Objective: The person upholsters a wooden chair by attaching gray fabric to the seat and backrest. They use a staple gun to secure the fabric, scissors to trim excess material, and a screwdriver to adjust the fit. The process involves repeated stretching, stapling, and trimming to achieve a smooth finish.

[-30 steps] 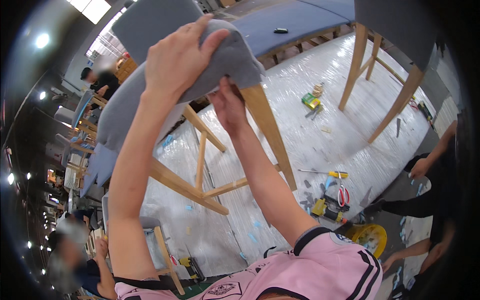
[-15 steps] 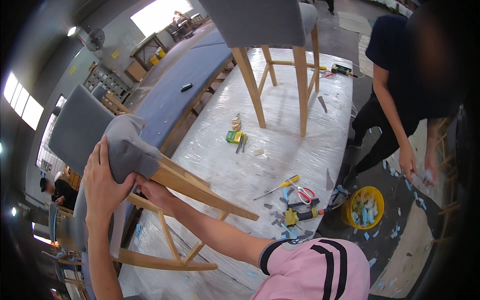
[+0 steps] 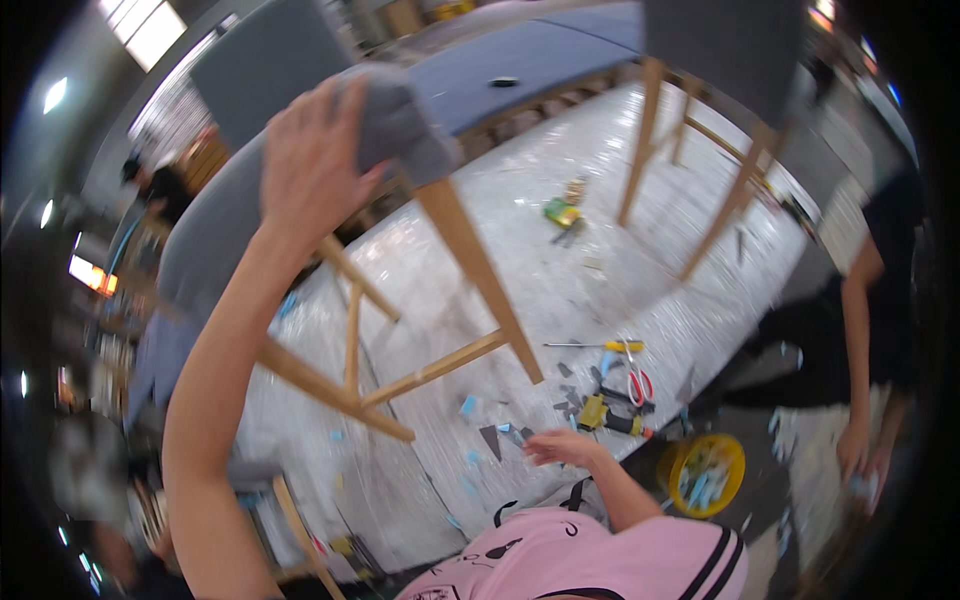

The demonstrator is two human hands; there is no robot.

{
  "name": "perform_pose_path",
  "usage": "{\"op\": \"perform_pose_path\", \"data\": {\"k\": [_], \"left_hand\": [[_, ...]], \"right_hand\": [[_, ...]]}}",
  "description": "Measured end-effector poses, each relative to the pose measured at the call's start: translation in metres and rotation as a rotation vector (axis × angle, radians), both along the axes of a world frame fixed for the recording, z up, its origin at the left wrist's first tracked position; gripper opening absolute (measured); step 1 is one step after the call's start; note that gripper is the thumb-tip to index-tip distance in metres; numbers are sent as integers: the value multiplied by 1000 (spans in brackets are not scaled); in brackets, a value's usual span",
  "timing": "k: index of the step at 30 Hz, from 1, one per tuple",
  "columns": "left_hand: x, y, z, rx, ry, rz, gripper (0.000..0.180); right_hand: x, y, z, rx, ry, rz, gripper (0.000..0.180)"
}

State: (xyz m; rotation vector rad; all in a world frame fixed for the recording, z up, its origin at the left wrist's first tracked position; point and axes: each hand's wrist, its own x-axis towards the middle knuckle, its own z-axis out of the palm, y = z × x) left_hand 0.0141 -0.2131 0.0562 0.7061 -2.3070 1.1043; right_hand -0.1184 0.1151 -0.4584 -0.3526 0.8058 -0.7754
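My left hand (image 3: 310,165) is raised and grips the padded edge of a grey upholstered chair (image 3: 405,120). The chair is tipped on a plastic-covered table (image 3: 560,270), its wooden legs (image 3: 470,265) pointing down toward me. My right hand (image 3: 562,447) is low near my chest, fingers apart and holding nothing. It hovers over the table beside small blue and grey scraps (image 3: 497,436). Just past it lies a yellow-and-black tool (image 3: 603,415).
Red-handled scissors (image 3: 636,381) and a yellow-handled screwdriver (image 3: 600,346) lie on the plastic. A yellow bucket (image 3: 700,475) sits below the table edge. A second grey chair (image 3: 715,60) stands at the back right. A person in black (image 3: 870,300) bends at the right.
My right hand has come off the chair and dropped to the table by the scraps. My left hand still holds the chair seat. The view has swung.
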Motion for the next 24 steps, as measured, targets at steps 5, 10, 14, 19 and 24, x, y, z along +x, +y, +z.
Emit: {"op": "perform_pose_path", "data": {"k": [5,10,14,19,24], "left_hand": [[-6,-6,-4,-88,36,-74,99],[-8,-11,-12,-70,45,-46,100],[-4,-11,-13,-84,92,-73,100],[-4,-13,-12,-128,102,-46,90],[-2,-8,-15,-59,104,-17,88]], "right_hand": [[-42,96,-184,534,53,-1016,69],[-46,32,-173,704,64,-1256,79],[-65,5,-134,602,-95,-1335,52],[-68,29,-77,139,-135,-1204,44],[-45,21,-68,494,-238,-1206,81]]}}
